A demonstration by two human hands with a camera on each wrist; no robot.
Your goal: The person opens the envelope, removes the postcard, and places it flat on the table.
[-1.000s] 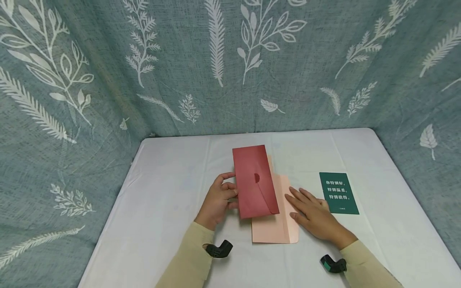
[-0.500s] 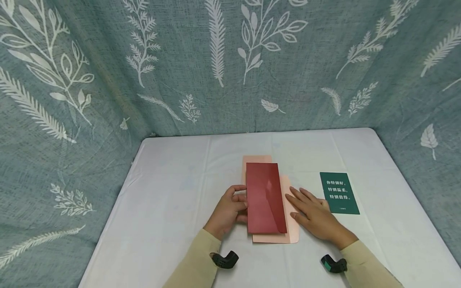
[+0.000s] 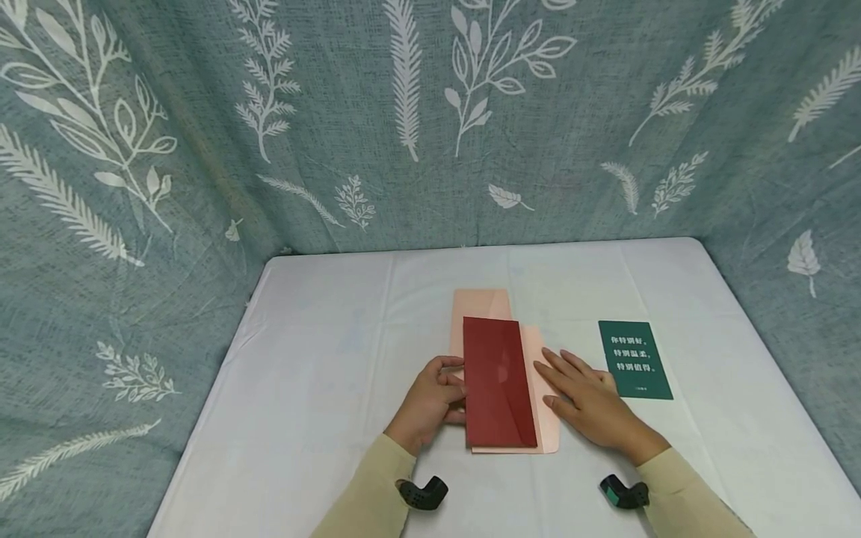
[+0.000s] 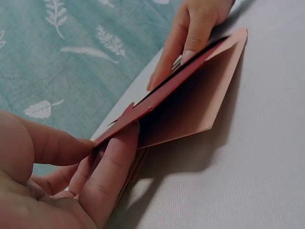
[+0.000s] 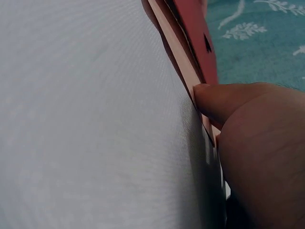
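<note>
A dark red envelope [image 3: 499, 385] lies over pale pink envelopes [image 3: 480, 302], whose edges show behind it and to its right. My left hand [image 3: 428, 396] pinches the red envelope's left edge. In the left wrist view, thumb and fingers of the left hand [image 4: 71, 167] grip that edge, and the red envelope [image 4: 162, 93] tilts with a gap above the pink paper [image 4: 221, 90]. My right hand [image 3: 585, 400] rests with extended fingers on the right-hand pink flap. From the right wrist, its thumb [image 5: 224, 98] touches the pink edge; the other fingers are hidden.
A dark green card [image 3: 635, 360] with white writing lies on the white tabletop [image 3: 323, 336], just right of my right hand. Green curtains [image 3: 377, 112] with white leaf patterns hang behind the table and at both sides.
My left hand has moved the red envelope toward me and slightly right, lowering it over the pink envelopes. More pink now shows behind it. My right hand has stayed in place.
</note>
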